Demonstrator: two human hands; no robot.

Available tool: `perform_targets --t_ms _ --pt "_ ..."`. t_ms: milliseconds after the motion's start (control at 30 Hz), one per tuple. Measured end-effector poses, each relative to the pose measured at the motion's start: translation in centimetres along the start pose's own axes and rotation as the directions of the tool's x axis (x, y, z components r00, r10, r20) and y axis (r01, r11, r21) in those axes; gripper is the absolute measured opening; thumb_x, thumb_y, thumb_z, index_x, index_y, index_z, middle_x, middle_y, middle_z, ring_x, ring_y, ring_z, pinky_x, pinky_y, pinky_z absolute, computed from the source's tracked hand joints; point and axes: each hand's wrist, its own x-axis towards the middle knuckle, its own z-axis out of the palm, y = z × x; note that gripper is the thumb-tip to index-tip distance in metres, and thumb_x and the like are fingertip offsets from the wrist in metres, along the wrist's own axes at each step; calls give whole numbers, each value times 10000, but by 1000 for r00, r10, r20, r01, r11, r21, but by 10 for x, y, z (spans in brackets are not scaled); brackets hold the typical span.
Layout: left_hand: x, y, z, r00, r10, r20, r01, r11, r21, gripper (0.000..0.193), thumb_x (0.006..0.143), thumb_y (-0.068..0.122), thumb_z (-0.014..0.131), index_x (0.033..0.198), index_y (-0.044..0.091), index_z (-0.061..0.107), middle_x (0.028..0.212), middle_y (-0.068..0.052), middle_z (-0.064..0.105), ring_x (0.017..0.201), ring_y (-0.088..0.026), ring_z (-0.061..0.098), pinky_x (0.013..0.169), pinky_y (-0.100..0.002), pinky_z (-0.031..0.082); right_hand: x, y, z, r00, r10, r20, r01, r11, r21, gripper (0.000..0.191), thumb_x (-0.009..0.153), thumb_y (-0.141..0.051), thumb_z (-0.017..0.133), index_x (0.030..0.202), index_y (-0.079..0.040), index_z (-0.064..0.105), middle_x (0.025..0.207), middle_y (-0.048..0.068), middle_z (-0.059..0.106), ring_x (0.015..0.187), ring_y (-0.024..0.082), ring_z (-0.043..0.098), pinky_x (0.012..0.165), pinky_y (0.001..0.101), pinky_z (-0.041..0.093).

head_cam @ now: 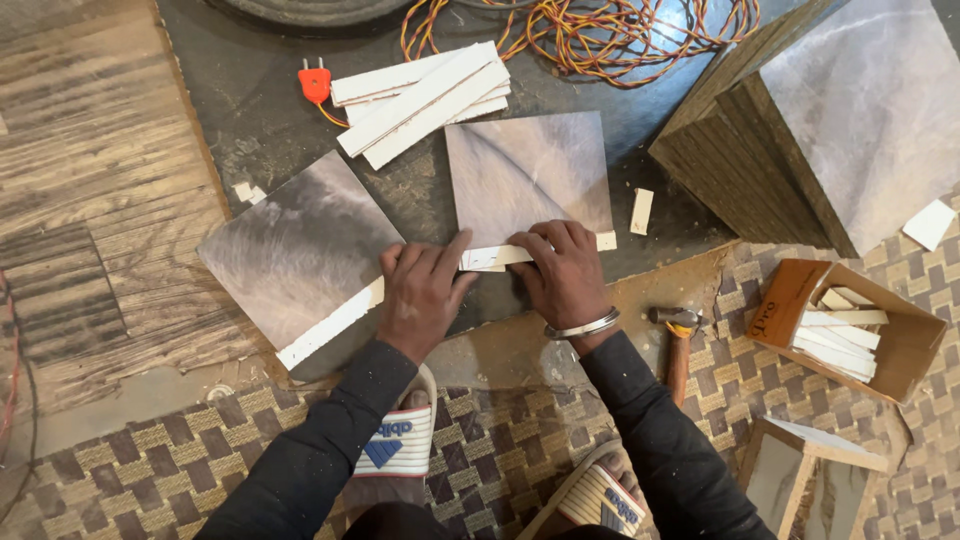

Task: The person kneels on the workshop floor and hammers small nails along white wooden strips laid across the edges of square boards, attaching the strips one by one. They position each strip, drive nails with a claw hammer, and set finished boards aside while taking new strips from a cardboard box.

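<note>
Around the work area: stack of grey marble-look square panels (800, 120) at upper right, loose pile of white strips (425, 100) at top w/ orange two-pin plug (315, 82) and tangled red-yellow wire (590, 35) beside it. Wooden-handled hammer (678, 350) just right of the right wrist; open cardboard box of white strips (850, 330) further right. Second grey panel w/ white edge strip (300, 255) lies left of the hands. Nothing blocks the hands.

Left hand (420, 295) & right hand (560, 275) both press flat, fingers spread, on a thin white strip (500, 256) along the near edge of the centre grey square panel (525, 175) — strip under fingertips, no grasp.
</note>
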Motion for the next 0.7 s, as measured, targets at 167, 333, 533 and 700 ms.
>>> perform_targets --t_ms 167,333,533,700 --pt "3 6 1 1000 -8 -6 8 1000 -7 384 905 247 781 1210 33 689 900 -45 666 931 -237 585 895 -424 379 0 -5 -4 1000 18 11 -18 1000 10 368 814 -113 792 1169 -107 694 1112 84 637 1094 333 562 980 464 430" --pt "4 8 7 1000 -24 17 24 999 37 371 906 246 777 1191 20 707 846 -63 640 875 -240 563 831 -412 397 0 -6 -6 1000 -6 13 5 1000 18 438 762 -151 808 1182 -106 694 1108 95 619 1093 341 551 968 475 423" --pt "6 14 8 993 -84 83 76 993 90 358 913 225 763 1187 3 699 796 -80 619 799 -236 537 786 -407 399 1 -6 -2 999 24 23 -23 998 -55 357 820 -172 809 1165 -149 718 1077 61 628 1069 299 561 955 447 417" --pt "8 22 1 994 -62 86 54 994 94 328 924 173 732 1207 19 669 803 -77 619 844 -256 560 819 -418 404 3 -7 -3 999 24 39 -21 996 -86 318 835 -191 794 1144 -157 724 1011 63 607 1023 296 558 956 444 417"
